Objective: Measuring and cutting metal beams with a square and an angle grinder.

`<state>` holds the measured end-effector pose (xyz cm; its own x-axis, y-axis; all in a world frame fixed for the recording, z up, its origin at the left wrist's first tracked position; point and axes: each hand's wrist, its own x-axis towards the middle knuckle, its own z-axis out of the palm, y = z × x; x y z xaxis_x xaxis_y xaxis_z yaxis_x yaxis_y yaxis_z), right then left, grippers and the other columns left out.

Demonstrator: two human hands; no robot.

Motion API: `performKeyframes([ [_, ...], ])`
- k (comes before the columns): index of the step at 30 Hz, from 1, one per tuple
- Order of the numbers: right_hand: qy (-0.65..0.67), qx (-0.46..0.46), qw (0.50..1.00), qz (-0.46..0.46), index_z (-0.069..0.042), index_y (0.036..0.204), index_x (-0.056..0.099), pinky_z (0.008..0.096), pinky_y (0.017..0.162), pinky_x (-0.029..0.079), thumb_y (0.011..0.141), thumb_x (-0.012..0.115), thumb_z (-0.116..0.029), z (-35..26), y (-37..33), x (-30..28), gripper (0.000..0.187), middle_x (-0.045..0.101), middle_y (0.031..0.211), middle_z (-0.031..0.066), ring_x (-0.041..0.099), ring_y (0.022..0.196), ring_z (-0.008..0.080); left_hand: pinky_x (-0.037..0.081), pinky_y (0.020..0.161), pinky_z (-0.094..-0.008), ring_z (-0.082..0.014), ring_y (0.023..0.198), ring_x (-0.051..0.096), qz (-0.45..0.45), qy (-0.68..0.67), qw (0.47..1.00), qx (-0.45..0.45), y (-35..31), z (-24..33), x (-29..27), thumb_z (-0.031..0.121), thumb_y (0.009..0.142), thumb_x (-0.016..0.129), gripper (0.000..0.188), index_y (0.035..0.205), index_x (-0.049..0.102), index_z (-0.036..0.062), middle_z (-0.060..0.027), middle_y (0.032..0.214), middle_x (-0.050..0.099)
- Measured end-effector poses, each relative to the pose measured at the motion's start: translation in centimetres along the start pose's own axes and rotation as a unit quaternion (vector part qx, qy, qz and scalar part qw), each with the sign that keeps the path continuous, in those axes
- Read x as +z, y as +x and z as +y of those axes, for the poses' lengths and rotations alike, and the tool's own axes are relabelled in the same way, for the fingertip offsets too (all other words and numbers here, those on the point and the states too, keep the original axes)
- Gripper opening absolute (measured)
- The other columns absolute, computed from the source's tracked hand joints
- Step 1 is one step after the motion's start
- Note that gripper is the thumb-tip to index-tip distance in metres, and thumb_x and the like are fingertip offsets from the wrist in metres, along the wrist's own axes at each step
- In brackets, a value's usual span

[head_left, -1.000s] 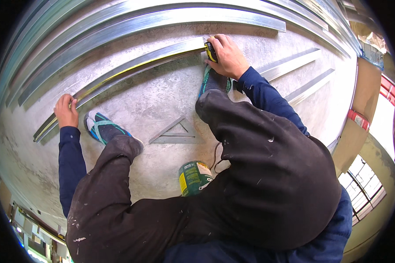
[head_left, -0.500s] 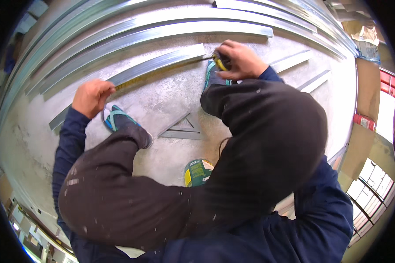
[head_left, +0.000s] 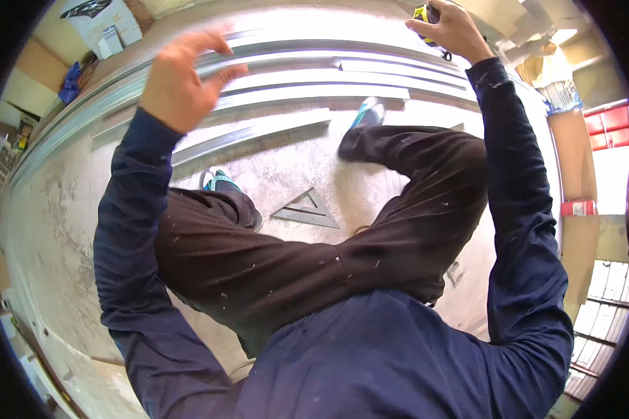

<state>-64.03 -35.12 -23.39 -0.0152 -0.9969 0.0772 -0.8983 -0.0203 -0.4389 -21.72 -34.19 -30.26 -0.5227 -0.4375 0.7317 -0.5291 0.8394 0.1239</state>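
My left hand is raised in the air at the upper left, blurred, fingers apart and holding nothing. Near the top right edge my right hand is lifted high and grips a yellow and black tape measure. Below both hands, long grey metal channels lie side by side on the concrete floor. A metal triangle square lies flat on the floor between my legs. My feet in teal sandals stand beside the nearest channel.
Stacked cardboard and boxes sit at the right with a red canister. A white box and a blue cloth lie at the far left. Louvred windows are at lower right.
Both hands have lifted off the metal channel into the air. The view rose as I stood up; the green can is hidden behind my body.
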Motion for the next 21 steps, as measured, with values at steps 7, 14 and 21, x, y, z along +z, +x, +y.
performKeyframes([
  [7,-0.031,0.1,0.99,-0.095,-0.006,0.102,0.074,0.03,0.063,0.057,0.084,0.071,-0.052,8.7,3.4,20.0,0.049,0.073,0.078,0.0078,0.07,0.068,0.0155,0.048,0.088,-0.0414,-0.0223,0.094,0.059,-0.023,-0.494,0.863,-0.107,-0.4,13.3,-6.4,0.043,0.086,0.072,0.047,0.116,0.067,0.0066,-0.0096,0.104,0.064],
  [14,0.005,0.241,0.927,-0.288,-0.005,0.086,0.077,0.0386,0.082,0.058,0.072,0.075,-0.045,13.9,-11.2,40.1,0.043,0.074,0.089,0.0197,0.073,0.089,0.0292,0.04,0.091,-0.0427,-0.0134,0.1,0.051,-0.183,-0.607,0.753,-0.177,0.0,11.7,-15.0,0.032,0.084,0.08,0.032,0.115,0.071,0.0279,0.0031,0.107,0.063],
  [21,-0.155,0.175,0.929,-0.285,-0.005,0.106,0.068,0.0476,0.096,0.051,0.077,0.077,-0.032,16.4,-14.1,42.8,0.04,0.059,0.12,0.0186,0.062,0.115,0.0322,0.038,0.107,-0.0444,-0.0258,0.117,0.057,-0.215,-0.326,0.909,-0.145,-0.9,-3.5,-3.4,0.047,0.089,0.07,0.053,0.12,0.067,0.0038,-0.0117,0.123,0.064],
])
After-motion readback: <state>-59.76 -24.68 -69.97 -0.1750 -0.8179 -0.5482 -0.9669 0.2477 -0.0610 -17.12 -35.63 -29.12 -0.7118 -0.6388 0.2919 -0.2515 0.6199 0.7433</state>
